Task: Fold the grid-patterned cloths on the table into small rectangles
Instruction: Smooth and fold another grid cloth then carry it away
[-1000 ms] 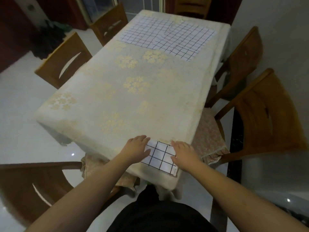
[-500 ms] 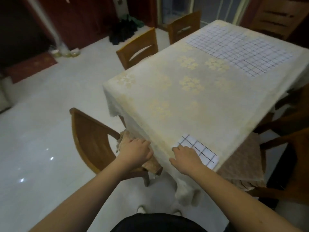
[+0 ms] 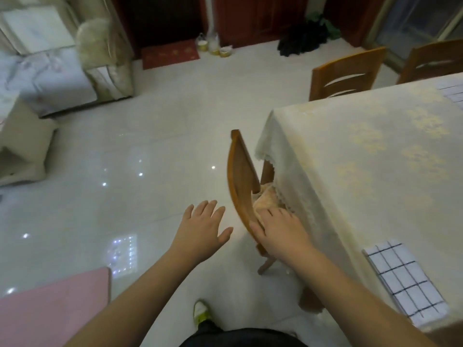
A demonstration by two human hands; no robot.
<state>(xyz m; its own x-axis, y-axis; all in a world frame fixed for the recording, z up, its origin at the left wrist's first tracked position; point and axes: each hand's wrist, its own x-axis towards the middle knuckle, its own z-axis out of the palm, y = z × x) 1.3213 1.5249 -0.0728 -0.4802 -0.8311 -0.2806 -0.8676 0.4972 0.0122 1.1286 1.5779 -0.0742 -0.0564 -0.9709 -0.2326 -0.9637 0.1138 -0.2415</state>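
So the landmark here is the long table with the cream floral-patterned tablecloth [image 3: 375,171], which fills the right side of the view. The small folded white cloth with a black grid pattern [image 3: 403,279] lies flat on that table right at its near edge, close to the near right corner, with nobody touching it. A second grid-patterned cloth [image 3: 454,92] sits way over at the far end of the table, only a corner of it showing at the frame edge, so I can't tell if it's folded or spread. Neither hand is on the table at all. The right hand [image 3: 280,229] is just off the table's left side, palm down with fingers laid fairly straight over the seat cushion of the curved-back brown wooden chair [image 3: 241,186] tucked against that side, thumb against the chair's back rail; it looks like it's resting there rather than gripping anything. The left hand [image 3: 204,227] is further left of the table, past the chair, hanging in the air over the glossy white tiled floor [image 3: 125,146] with fingers spread wide and nothing in it. Two more brown wooden chairs [image 3: 347,71] stand along the table's far left side. Beyond the table's far left corner there's a red doormat [image 3: 170,53], and a pink flat board [image 3: 50,311] sits near left of the table
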